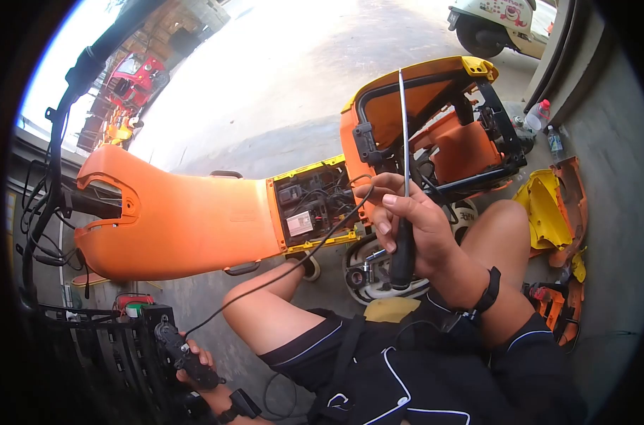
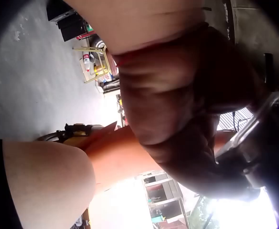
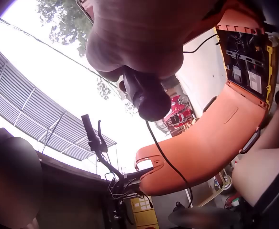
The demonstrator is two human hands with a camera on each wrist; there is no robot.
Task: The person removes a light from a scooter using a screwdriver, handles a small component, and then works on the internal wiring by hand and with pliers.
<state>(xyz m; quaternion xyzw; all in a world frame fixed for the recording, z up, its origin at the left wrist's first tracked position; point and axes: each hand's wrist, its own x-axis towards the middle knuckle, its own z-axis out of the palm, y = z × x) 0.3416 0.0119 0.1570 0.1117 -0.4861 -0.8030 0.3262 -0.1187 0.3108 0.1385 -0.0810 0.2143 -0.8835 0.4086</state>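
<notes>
My right hand (image 1: 428, 227) grips the dark handle of a long-shafted screwdriver (image 1: 402, 258), its shaft pointing up and away in the head view. A thin black cable (image 1: 292, 268) passes at the fingertips of this hand and runs down to the left. In the right wrist view the butt of the screwdriver handle (image 3: 154, 105) sticks out below the hand. Low on the left, my left hand (image 1: 204, 354) holds a black, lumpy part (image 1: 172, 343) where the cable ends; its exact kind cannot be made out.
An orange scooter body (image 1: 194, 219) lies ahead, with a yellow-edged open bay (image 1: 315, 205) of wiring. Beyond the right hand stands an orange and yellow shell (image 1: 470, 152) on a black frame. Yellow panels (image 1: 545, 205) and bottles (image 1: 538, 117) lie right. Black handlebars (image 1: 53, 184) rise left.
</notes>
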